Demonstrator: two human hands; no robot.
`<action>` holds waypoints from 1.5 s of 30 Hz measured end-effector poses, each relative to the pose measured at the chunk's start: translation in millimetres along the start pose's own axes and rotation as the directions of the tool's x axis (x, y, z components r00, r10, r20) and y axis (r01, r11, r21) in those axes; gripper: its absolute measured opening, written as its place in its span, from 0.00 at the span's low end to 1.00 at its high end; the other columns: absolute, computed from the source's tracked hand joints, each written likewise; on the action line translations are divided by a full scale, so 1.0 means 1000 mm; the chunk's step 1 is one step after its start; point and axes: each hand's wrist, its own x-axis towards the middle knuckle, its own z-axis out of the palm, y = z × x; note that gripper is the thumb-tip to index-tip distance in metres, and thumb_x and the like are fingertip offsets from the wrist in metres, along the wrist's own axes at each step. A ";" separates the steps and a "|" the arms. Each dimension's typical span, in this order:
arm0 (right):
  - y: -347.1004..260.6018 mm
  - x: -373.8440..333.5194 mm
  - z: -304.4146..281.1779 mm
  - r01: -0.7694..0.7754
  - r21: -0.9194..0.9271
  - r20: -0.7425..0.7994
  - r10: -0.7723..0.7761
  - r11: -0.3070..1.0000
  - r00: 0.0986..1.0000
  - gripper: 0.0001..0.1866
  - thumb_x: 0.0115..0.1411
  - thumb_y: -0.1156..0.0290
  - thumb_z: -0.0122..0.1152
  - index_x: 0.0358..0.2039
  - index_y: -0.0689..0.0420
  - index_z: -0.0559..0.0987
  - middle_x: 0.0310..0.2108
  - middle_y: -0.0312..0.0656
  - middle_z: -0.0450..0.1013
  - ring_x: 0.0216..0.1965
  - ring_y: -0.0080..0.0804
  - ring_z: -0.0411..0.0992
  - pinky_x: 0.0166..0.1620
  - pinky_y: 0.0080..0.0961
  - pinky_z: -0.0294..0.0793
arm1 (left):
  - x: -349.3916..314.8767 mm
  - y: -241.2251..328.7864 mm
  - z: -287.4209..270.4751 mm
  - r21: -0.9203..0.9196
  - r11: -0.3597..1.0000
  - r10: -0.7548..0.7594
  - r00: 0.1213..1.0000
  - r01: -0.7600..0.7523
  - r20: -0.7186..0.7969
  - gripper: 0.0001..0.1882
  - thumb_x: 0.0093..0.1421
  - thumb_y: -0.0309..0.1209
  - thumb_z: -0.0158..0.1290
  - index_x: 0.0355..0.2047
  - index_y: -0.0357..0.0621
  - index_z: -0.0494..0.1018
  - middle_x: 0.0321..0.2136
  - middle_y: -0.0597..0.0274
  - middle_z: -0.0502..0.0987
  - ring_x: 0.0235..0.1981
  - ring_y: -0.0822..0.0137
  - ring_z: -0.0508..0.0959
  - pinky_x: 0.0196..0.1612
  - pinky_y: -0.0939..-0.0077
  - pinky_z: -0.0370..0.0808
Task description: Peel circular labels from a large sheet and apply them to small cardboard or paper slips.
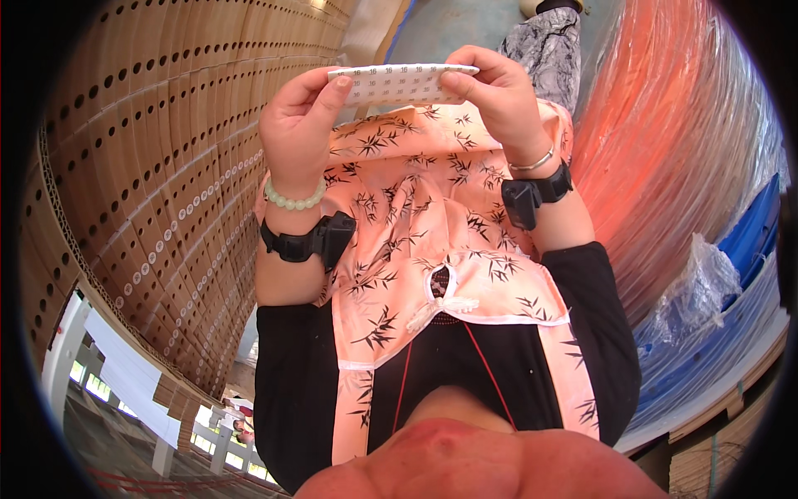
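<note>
A white sheet of small printed labels (395, 86) is stretched between my two hands, in front of my chest. My left hand (301, 125) pinches its left end, thumb on the near face. At the other end my right hand (501, 98) grips it between thumb and fingers. The sheet's upper edge bends slightly towards me, and rows of small dark marks cover its face. Below it lies my pink apron (416, 216) with dark bamboo-leaf prints. Each forearm wears a black strapped device, and a pale bead bracelet (294, 200) circles my left wrist.
A tall wall of stacked brown boards (158, 158) with rows of round holes stands close on my left. On my right is a film-wrapped stack (665, 141), orange-red and blue. Ahead, a leg in grey patterned trousers (544, 46) shows on the floor.
</note>
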 end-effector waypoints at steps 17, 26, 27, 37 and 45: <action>-0.012 0.020 0.037 0.523 -0.738 0.199 -0.603 0.427 0.772 0.06 0.48 0.71 0.67 0.28 0.53 0.80 0.28 0.37 0.74 0.33 0.36 0.73 0.39 0.32 0.69 | 0.000 -0.008 0.015 0.250 0.967 0.022 0.996 -0.042 0.083 0.07 0.59 0.24 0.60 0.39 0.37 0.80 0.31 0.66 0.83 0.33 0.78 0.79 0.37 0.83 0.75; -0.003 0.021 0.038 0.508 -0.739 0.178 -0.600 0.441 0.780 0.04 0.47 0.73 0.65 0.25 0.53 0.79 0.25 0.35 0.73 0.29 0.36 0.72 0.35 0.33 0.70 | 0.001 -0.003 0.018 0.333 0.943 -0.057 0.989 0.010 0.133 0.07 0.60 0.25 0.60 0.39 0.36 0.79 0.30 0.67 0.82 0.31 0.80 0.78 0.35 0.84 0.75; -0.001 0.021 0.038 0.516 -0.736 0.167 -0.622 0.437 0.765 0.04 0.47 0.73 0.65 0.25 0.53 0.78 0.25 0.35 0.73 0.29 0.37 0.72 0.34 0.33 0.70 | 0.000 -0.006 0.017 0.239 0.968 -0.113 0.984 0.079 0.136 0.08 0.61 0.25 0.60 0.39 0.35 0.79 0.30 0.67 0.81 0.31 0.81 0.78 0.35 0.85 0.74; 0.004 0.018 0.039 0.488 -0.744 0.169 -0.577 0.457 0.799 0.05 0.45 0.76 0.62 0.24 0.54 0.77 0.24 0.36 0.72 0.28 0.38 0.72 0.34 0.34 0.71 | -0.003 -0.016 0.018 -0.069 0.928 -0.351 0.920 0.367 0.177 0.10 0.65 0.27 0.55 0.43 0.34 0.77 0.32 0.70 0.79 0.29 0.83 0.73 0.32 0.90 0.70; 0.007 0.018 0.040 0.514 -0.736 0.209 -0.575 0.440 0.791 0.06 0.44 0.76 0.62 0.26 0.54 0.76 0.26 0.38 0.72 0.29 0.39 0.72 0.34 0.34 0.72 | -0.001 -0.017 0.023 -0.158 0.914 -0.361 0.927 0.374 0.106 0.09 0.65 0.27 0.54 0.43 0.34 0.77 0.33 0.67 0.79 0.32 0.81 0.75 0.34 0.86 0.72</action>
